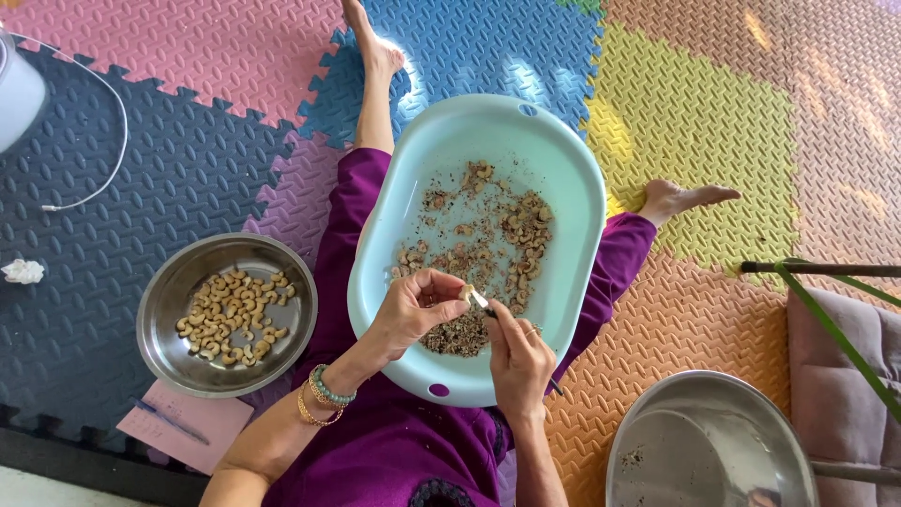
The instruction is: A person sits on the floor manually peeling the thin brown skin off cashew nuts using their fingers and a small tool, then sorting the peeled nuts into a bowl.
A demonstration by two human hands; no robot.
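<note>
Head view, looking down on a seated person in purple clothing with legs spread on a floor of interlocking foam mats (141, 188). The left hand (413, 310) was curled nearly closed, its thumb and fingertips pinching a single pale cashew kernel (466, 294) above the near end of a light-blue oval basin (572, 178). The right hand (516, 357) was also closed, gripping a small dark-handled tool (485, 305) whose tip touched the kernel; most of the tool lay hidden in the fist, and its kind could not be made out. Beaded and gold bangles (324, 394) circled the left wrist.

The basin rested across the lap, between the legs, and held unpeeled cashews mixed with brown skin fragments (488, 244); the hands covered part of this heap. To the person's left, on the mat, stood a round steel bowl (160, 310) containing peeled cashews (235, 314), with a pink sheet of paper (178, 427) partly tucked beneath its near edge. To the right, a larger steel bowl (713, 451) with a few crumbs was cut off by the lower frame edge. A white cable (108, 141) lay on the dark mat, and a crumpled white scrap (23, 271) sat near the left margin. Green straps and a cushion (835, 376) entered at far right, only partly visible.
</note>
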